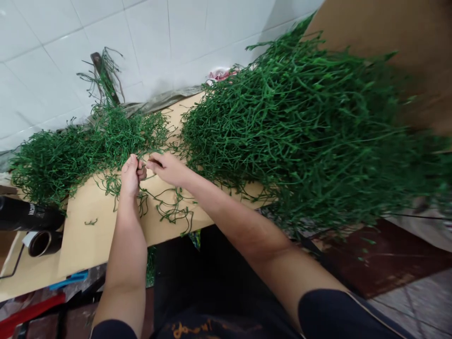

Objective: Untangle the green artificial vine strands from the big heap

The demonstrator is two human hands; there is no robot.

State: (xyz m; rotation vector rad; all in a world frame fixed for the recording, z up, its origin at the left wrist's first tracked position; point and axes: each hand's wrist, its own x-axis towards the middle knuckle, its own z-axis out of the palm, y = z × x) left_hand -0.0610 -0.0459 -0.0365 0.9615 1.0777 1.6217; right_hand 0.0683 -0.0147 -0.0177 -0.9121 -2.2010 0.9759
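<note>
My left hand (132, 175) is closed, thumb pressed on the curled fingers, over the yellowish board (84, 247). Right beside it, my right hand (166, 167) pinches with bent fingers. A thin green plastic-looking stem (150, 152) runs between the two hands; its ends are hidden by the fingers. Several loose stems (173, 209) lie on the board just below the hands. To the left and behind spreads a tangled pile of short green stems (52, 155). A much larger heap of long green stems (282, 117) fills the right side.
At the left edge lie a black bottle (26, 214) and a dark cylindrical container (45, 243). An upright dark bar (104, 77) carries green strands near the tiled wall (148, 42). A brown cardboard panel (381, 28) stands at the back right.
</note>
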